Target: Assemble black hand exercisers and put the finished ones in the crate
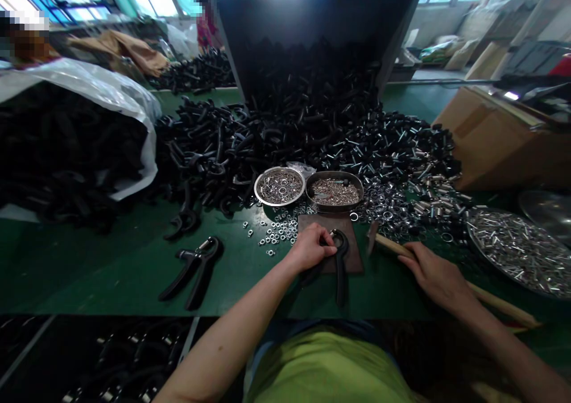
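My left hand [311, 247] is closed on a black hand grip exerciser [341, 275], fingers pinched near its top joint; the fingers cover part of that joint. The exerciser lies on a small brown plate [355, 259], its handles pointing toward me. My right hand [439, 277] is wrapped round the wooden handle of a hammer [391, 245]. The hammer's head is just right of the plate, apart from the exerciser. Another black hand grip exerciser [196, 278], with a spring at its top, rests on the green table to the left.
Loose nuts [279, 231] lie left of the plate. Behind it stand a round bowl [256, 190] and an oval tin [360, 203] of small metal parts. Black handles [214, 135] are heaped beyond, below a tipped grey bin [312, 16]. A tray of metal pins [526, 251] and a cardboard box [486, 135] stand right.
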`<state>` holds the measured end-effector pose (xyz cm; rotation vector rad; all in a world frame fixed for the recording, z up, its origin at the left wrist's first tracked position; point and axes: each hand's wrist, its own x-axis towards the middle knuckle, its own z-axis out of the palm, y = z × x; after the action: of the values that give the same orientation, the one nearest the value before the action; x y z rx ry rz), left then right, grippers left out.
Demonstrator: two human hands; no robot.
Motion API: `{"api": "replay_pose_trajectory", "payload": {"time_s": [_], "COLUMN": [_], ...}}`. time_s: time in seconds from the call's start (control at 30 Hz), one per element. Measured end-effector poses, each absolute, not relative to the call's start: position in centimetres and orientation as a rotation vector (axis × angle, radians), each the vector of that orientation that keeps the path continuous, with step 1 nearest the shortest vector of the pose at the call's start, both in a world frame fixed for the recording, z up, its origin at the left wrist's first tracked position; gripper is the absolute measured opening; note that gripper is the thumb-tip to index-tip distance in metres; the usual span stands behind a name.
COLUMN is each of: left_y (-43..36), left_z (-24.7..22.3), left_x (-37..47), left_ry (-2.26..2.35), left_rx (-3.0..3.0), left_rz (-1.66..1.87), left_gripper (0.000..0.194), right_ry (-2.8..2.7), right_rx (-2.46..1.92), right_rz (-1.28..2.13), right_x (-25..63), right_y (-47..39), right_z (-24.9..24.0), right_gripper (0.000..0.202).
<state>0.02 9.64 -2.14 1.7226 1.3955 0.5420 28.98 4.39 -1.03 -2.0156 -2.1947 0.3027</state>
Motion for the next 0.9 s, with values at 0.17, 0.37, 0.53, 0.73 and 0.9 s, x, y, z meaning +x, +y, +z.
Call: {"api": "replay_pose_trajectory", "payload": {"time_s": [0.17,0.37,0.53,0.73,0.9], "left_y": [9.4,9.1,9.1,6.5,2.7], "left_z": [-2.1,-1.7,-2.2,-2.3,-2.8], "left_x": [0.0,0.2,0.1,0.1,0.0], "left_ry": [1.419,1.465,1.446,1.649,1.835], "left_rx": [1.699,1.718,1.784,1.910,1.990], "left_rz": [0.574,0.565,0.602,0.801,0.803], "left_gripper": [0.015,0.018,0.021,0.031,0.029], "right_ry": [-1.927,-2.320,-2.081,-2.376,-2.068], "right_rx": [-1.520,-1.665,-1.572,-1.796,-1.527], "right_rz": [0.453,0.505,0.300,0.510,0.513], "right_x": [24.1,22.1,21.9,21.9,22.0], "right_y": [4.6,5.9,5.0,5.5,3.0], "right_z": [3.8,3.6,4.1,2.1,5.9], "right_gripper": [0.037,0.032,0.038,0.032,0.032]}}
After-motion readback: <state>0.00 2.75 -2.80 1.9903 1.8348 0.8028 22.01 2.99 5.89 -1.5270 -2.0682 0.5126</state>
